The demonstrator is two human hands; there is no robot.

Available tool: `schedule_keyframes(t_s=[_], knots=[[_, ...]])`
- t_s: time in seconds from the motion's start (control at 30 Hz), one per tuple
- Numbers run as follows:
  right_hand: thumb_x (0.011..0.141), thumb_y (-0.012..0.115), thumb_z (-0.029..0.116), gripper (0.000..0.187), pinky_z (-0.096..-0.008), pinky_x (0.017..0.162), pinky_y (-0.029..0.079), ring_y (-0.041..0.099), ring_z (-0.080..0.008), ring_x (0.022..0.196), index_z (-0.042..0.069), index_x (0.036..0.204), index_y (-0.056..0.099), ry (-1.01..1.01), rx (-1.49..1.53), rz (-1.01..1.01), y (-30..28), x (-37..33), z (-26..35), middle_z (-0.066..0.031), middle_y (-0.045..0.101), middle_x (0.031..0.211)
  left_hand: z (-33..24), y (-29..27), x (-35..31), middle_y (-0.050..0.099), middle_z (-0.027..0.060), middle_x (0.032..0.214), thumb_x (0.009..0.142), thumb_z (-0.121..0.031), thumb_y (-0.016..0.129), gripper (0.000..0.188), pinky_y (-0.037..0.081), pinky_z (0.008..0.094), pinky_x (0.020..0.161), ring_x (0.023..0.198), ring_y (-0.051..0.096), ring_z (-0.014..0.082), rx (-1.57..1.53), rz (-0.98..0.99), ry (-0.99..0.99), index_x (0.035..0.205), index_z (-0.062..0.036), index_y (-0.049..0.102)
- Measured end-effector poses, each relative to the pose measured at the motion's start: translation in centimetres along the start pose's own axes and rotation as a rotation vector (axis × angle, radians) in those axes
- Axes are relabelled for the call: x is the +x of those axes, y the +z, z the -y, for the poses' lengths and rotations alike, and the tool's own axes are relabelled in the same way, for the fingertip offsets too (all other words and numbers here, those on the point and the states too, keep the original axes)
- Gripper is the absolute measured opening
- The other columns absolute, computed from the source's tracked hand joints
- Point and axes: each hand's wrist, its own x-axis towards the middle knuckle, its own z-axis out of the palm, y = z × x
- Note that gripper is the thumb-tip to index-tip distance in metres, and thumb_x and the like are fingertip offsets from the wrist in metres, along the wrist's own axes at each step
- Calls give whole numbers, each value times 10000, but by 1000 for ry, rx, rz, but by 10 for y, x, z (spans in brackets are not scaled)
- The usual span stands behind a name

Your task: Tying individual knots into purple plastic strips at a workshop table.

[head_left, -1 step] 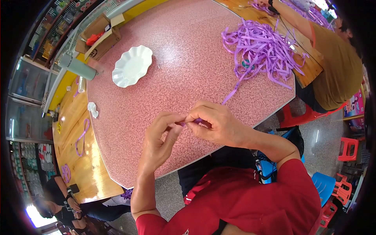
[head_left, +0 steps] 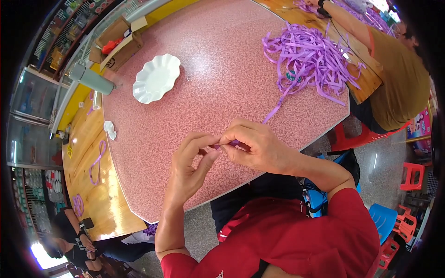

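Over the near part of the pink speckled table (head_left: 208, 97), my two hands meet fingertip to fingertip. My left hand (head_left: 191, 155) pinches the end of a purple ribbon (head_left: 235, 143) between thumb and fingers. Closed on the same ribbon, my right hand (head_left: 254, 144) hides most of it. A purple strip trails from beyond my right hand toward a large tangled pile of purple ribbons (head_left: 310, 62) at the far right. Whether that strip joins the piece in my fingers is hidden.
A white scalloped plate (head_left: 156, 78), a grey-green bottle (head_left: 92, 78), an open cardboard box (head_left: 118, 46) and a crumpled tissue (head_left: 110, 130) are on the left. Ribbon loops (head_left: 96, 164) lie on the wooden table. Co-workers sit at far right and lower left; red stools (head_left: 411, 176) stand right.
My left thumb has shifted slightly at the pinch, and a little more purple shows between my fingertips. All else looks the same.
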Motion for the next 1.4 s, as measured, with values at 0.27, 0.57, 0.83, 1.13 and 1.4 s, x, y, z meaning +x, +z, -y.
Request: schedule_keyframes(t_s=[0.27,0.57,0.83,1.13,1.4], knots=[[868,689,29,121,-296,580,456,571,-156,686,4,973,636,-14,-4,24,-2,0,-2,-69,590,876,2,5,-1,662,124,982,803,45,743,228,505,302,701,811,628,196,323,-59,234,1015,-4,672],[865,701,40,130,-312,569,451,570,-189,665,18,978,641,3,-37,90,-8,4,0,-84,585,856,-3,5,0,622,121,855,834,40,703,122,509,317,667,752,633,221,317,-45,153,912,3,618],[858,715,51,125,-297,533,428,568,-153,622,39,981,696,-40,-33,65,-16,11,-8,-67,610,806,21,-19,-14,570,61,961,1022,-128,542,94,467,289,776,888,564,139,-365,34,-133,1031,-34,533],[856,714,51,109,-289,533,421,555,-144,618,23,960,698,-19,-65,35,-14,15,-3,-60,606,773,15,-10,-21,617,85,1047,999,-143,595,185,483,312,835,943,596,165,-231,-198,-20,1136,-21,566],[856,700,44,115,-304,543,438,572,-158,631,20,968,689,-35,-81,38,-14,14,0,-71,610,799,11,2,-18,683,88,1023,880,-16,715,264,502,273,810,924,630,145,-15,-168,-64,1137,-12,651]])
